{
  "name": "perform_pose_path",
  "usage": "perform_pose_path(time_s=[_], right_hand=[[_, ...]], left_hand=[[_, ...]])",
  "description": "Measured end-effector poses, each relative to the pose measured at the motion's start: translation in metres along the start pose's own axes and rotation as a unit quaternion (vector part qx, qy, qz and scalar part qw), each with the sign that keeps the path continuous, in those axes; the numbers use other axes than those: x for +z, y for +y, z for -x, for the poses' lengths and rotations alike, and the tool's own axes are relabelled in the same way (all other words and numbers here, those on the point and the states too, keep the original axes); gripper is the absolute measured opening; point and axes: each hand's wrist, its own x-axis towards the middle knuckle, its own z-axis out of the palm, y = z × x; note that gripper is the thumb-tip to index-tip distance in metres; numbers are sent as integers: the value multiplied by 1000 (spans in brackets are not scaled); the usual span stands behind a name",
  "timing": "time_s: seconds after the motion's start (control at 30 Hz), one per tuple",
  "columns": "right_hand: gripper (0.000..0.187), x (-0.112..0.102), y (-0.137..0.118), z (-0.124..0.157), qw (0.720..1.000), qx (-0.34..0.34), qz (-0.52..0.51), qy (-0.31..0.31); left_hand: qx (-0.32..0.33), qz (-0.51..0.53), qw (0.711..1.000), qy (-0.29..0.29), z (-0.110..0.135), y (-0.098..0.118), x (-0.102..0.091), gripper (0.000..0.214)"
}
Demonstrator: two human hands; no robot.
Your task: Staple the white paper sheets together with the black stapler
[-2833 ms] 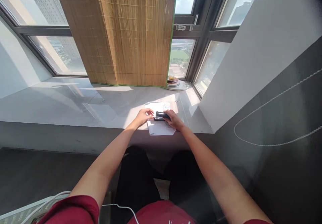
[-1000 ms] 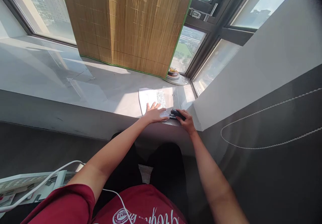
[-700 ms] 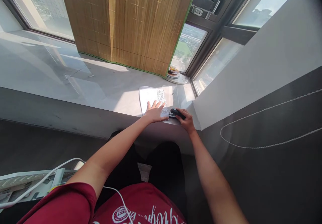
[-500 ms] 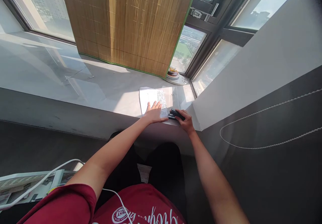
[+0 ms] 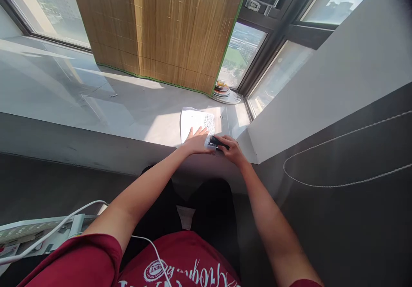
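pins paper [image 5: 194, 121] with flat left hand [image 5: 196, 143], prob against sliding | grips stapler [image 5: 216, 141] in right hand [image 5: 232, 148], over paper's edge

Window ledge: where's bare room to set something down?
Widest: the ledge left of the paper, in front of the blind. Smaller: right of the paper, between the plates and the right hand. Crowded: the ledge's front edge, where the left hand lies on the paper beside the stapler in the right hand.

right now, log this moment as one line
left hand: palm-down on papers | right hand: gripping black stapler at papers' right edge | place: window ledge | beyond papers: stacked plates
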Motion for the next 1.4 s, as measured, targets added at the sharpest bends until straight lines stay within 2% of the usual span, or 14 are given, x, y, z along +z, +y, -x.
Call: perform_pose_path(time_s=[0.13, 0.33, 0.47, 0.9, 1.13, 1.4], right_hand=[[58, 13, -7, -10, 999, 9, 33, 13], [60, 20, -7, -4, 995, 35, 76, 47], [60, 20, -7, -3, 996, 30, 73, 38], [59, 25, -5, -3, 993, 44, 101, 29], [59, 25, -4, -4, 992, 45, 112, 24], [56, 29, -9, -6, 980, 29, 199, 0]], left_hand=[[3, 6, 1000, -2, 2, 1, -3, 102], [10, 11, 1000, -1, 1, -2, 2, 102], [10, 14, 1000, 1, 1, -2, 3, 107], [-1, 26, 1000, 5, 1, 2, -2, 103], [4, 25, 1000, 6, -1, -2, 3, 109], [5, 22, 1000, 1, -2, -4, 4, 107]])
